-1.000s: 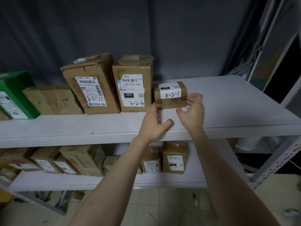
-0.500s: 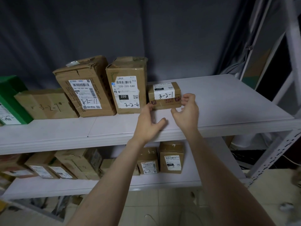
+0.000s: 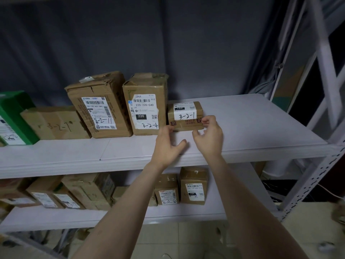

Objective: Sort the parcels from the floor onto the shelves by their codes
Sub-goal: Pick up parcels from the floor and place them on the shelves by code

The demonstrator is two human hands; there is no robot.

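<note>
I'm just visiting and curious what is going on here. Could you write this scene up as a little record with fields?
Place: upper shelf of a white rack
Parcel handled: small box marked 3-2-1, resting on the upper shelf
Left hand: fingertips at the box's lower left corner
Right hand: curled fingers at its lower right corner
Same row: boxes marked 3-2-4, 3-2-11, 3-2-7; a green box
Lower shelf: more cardboard parcels
</note>
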